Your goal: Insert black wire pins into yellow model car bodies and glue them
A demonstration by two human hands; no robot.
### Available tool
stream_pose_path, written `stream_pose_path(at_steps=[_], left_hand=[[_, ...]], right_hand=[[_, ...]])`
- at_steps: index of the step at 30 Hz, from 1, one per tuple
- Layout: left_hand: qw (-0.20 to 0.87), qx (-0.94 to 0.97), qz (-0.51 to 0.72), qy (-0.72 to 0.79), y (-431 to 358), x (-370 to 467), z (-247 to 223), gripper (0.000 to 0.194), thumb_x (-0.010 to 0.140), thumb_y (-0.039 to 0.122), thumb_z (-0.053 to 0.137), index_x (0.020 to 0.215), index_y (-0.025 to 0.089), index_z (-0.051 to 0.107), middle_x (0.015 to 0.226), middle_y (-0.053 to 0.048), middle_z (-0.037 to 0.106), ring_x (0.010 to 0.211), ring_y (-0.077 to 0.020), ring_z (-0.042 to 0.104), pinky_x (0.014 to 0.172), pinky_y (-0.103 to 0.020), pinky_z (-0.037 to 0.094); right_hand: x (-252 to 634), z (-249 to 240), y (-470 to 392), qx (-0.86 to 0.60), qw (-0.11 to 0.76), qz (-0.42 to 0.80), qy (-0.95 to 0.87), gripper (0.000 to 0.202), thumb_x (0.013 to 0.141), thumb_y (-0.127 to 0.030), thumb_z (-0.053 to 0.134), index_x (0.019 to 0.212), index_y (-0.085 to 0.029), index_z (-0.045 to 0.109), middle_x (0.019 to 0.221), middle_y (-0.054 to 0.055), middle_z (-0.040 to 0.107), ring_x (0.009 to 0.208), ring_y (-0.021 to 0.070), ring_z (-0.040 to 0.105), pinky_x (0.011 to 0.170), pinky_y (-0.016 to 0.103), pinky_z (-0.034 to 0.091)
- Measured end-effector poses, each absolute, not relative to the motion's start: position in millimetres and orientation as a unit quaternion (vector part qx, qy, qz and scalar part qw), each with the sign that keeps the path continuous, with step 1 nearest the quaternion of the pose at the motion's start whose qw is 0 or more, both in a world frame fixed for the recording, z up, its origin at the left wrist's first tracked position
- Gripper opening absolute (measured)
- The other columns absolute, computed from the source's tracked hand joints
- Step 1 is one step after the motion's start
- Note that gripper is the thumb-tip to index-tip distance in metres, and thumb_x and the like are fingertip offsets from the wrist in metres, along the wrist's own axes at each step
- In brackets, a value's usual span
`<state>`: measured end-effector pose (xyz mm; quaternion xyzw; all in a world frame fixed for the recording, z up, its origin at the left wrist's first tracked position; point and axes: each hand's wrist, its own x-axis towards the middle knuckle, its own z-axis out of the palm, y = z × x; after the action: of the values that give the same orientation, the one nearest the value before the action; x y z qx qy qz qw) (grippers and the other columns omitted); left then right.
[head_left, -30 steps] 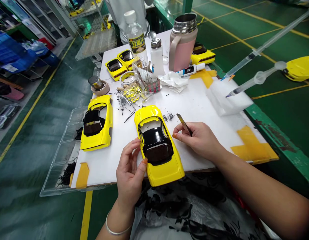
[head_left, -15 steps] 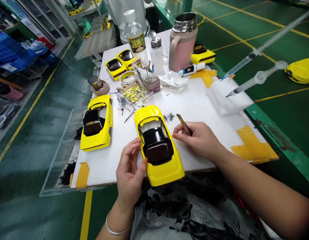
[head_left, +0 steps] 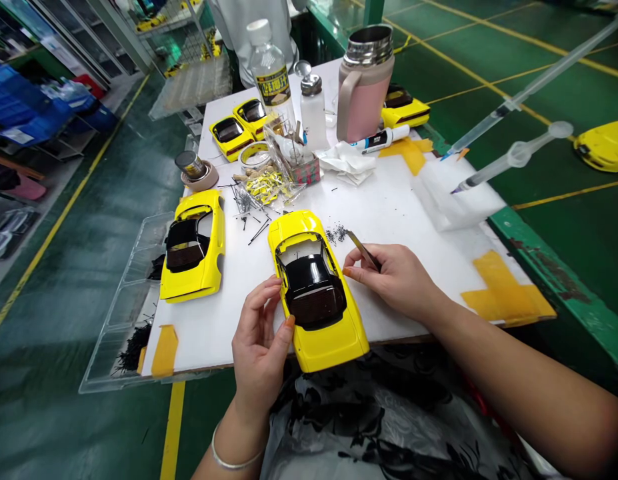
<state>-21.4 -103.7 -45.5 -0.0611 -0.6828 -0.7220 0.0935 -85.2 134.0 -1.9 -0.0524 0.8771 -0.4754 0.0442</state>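
A yellow model car body (head_left: pixel 333 347) with a black roof and dark rear window lies at the near edge of the white work board (head_left: pixel 419 220). My left hand (head_left: pixel 261 333) grips its left side, thumb on top and fingers along the edge. To the right of the car, my right hand (head_left: pixel 393 273) pinches a pair of tweezers (head_left: pixel 363 249). The tweezers' tips point at a scatter of tiny black parts (head_left: pixel 336 233); I cannot tell whether they touch or hold one. A second yellow car body (head_left: pixel 191 283) rests farther left.
A clear tray (head_left: pixel 106 353) with black parts juts out at the left. Behind are a bag of small yellow parts (head_left: pixel 266 187), a bottle (head_left: pixel 271 73), a pink flask (head_left: pixel 366 93) and a marker (head_left: pixel 381 140). Two syringes (head_left: pixel 519 155) stick out at the right. A person (head_left: pixel 261 27) stands behind the table.
The tweezers have swung slightly left and down, so their tips are now at the edge of the tiny black parts. My left hand and the car body stay in place.
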Motion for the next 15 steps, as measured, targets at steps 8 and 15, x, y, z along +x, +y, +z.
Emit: stream_pose_path(at_steps=[8,15], left_hand=[[0.096,-0.062,-0.721,-0.683,-103.0,-21.9,-45.7,0.037,0.094,0.018,0.070,0.130,0.028,0.067,0.143,-0.008,0.060,0.140,-0.0226,0.054,0.121,-0.037,0.046],[0.094,-0.060,-0.720,-0.685,-103.1,-22.4,-45.4,0.036,0.094,0.020,0.071,0.129,0.028,0.068,0.143,-0.008,0.060,0.141,-0.0230,0.054,0.121,-0.036,0.046]], right_hand=[[-84.4,-3.2,135.8,-0.048,0.048,-0.486,0.871,0.019,0.083,-0.036,0.067,0.081,-0.018,0.074,0.054,-0.007,0.038,0.053,0.0105,0.037,0.059,0.029,0.029],[-84.3,-3.4,136.1,-0.051,0.052,-0.479,0.875,0.018,0.083,-0.035,0.068,0.082,-0.018,0.075,0.055,-0.007,0.039,0.053,0.0101,0.037,0.059,0.029,0.029]])
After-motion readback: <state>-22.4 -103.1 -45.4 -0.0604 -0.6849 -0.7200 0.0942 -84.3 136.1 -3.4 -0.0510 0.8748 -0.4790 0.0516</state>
